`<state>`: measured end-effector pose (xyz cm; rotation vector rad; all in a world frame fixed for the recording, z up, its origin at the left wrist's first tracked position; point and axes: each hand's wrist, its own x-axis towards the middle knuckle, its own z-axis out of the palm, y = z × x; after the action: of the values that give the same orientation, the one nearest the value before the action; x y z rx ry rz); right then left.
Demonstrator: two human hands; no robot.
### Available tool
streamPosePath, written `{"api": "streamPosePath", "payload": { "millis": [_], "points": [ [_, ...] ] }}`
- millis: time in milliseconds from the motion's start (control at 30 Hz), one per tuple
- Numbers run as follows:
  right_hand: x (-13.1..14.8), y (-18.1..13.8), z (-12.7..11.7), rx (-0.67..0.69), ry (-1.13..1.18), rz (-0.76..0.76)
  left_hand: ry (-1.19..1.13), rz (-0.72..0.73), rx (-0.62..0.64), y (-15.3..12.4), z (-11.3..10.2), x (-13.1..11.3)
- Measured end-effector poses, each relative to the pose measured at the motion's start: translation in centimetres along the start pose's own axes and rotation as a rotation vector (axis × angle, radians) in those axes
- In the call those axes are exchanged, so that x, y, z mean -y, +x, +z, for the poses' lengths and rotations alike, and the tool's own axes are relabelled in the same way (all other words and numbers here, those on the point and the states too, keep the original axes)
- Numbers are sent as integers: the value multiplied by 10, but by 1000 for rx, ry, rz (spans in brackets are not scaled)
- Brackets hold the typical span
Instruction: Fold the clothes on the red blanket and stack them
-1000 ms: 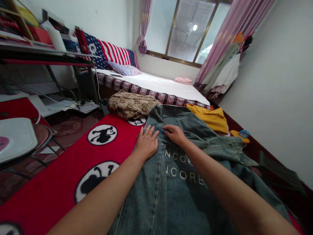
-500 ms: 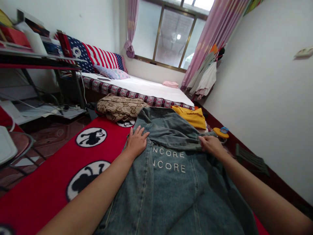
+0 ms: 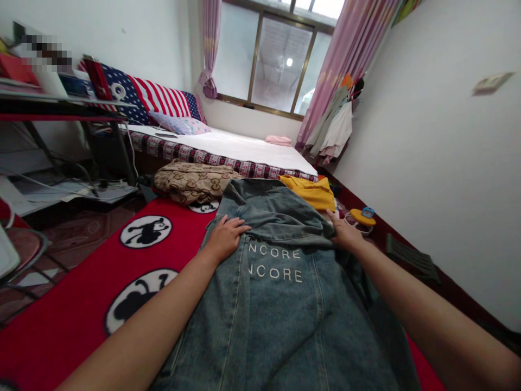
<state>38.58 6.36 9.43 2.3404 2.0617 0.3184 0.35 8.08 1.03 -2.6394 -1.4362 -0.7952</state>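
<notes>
A faded blue-green denim jacket (image 3: 280,315) lies spread with its white-lettered side up. One sleeve (image 3: 280,222) is folded across its upper part, above the lettering. My left hand (image 3: 225,237) rests on the jacket's left side, palm down, fingers spread and holding nothing. At the right edge of the folded sleeve is my right hand (image 3: 345,232), with a finger stretched out along the denim. Its other fingers are partly hidden, but I see no cloth pinched in it.
Beneath the jacket is a red blanket (image 3: 93,288) with black-and-white round figures. A brown patterned cloth bundle (image 3: 191,182) and a yellow garment (image 3: 311,191) lie beyond the collar. Farther back stands a bed (image 3: 228,144); a cluttered desk (image 3: 61,111) is left, a yellow stool (image 3: 362,217) right.
The sleeve end that stuck out past my right hand no longer shows there. My right hand has loosened from its pinch and lies at the jacket's edge. My left hand stays on the denim.
</notes>
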Motion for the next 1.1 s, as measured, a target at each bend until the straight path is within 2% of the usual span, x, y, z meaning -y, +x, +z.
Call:
{"api": "streamPosePath", "payload": {
  "millis": [33, 67, 100, 233, 267, 300, 333, 367, 467, 533, 600, 667, 767, 833, 967, 1033, 1100],
  "points": [
    [-1, -1, -1, 10, 6, -6, 2, -1, 1, 0, 0, 0],
    [-3, -4, -4, -34, 25, -6, 6, -1, 4, 0, 0, 0],
    [-5, -9, -7, -137, 64, 7, 11, -1, 9, 0, 0, 0],
    [-8, -48, -17, -857, 434, 119, 27, -5, 21, 0, 0, -2],
    [-7, -59, -14, -969, 555, 163, 30, -8, 21, 0, 0, -2],
    [-5, -70, -10, -1015, 690, 221, 32, -10, 20, 0, 1, -2],
    [-3, -80, -4, -989, 845, 282, 32, -12, 20, 0, 1, -2],
    [-2, -87, 3, -899, 1020, 339, 32, -14, 20, 0, 2, -1],
    [-1, -100, 21, -488, 1504, 385, 30, -17, 9, 0, 2, 0],
    [-4, -100, 25, -302, 1583, 400, 32, -9, 8, -1, 2, 0],
    [-10, -96, 24, -256, 1438, 462, 36, -2, 19, -1, 0, -1],
    [-16, -92, 19, -324, 1131, 475, 39, -3, 30, -1, -1, -2],
    [-23, -88, 12, -464, 619, 318, 34, -7, 22, -1, -1, -2],
    [-27, -87, 7, -512, 402, 177, 28, -11, 11, -1, -1, -2],
    [-25, -86, -7, -587, 259, -86, 11, -10, 1, 0, 2, 0],
    [-19, -81, -13, -487, 290, -221, 3, -4, -5, 0, 3, 1],
    [-9, -74, -14, -307, 330, -315, 0, 1, -13, 0, 4, 2]
  ]
}}
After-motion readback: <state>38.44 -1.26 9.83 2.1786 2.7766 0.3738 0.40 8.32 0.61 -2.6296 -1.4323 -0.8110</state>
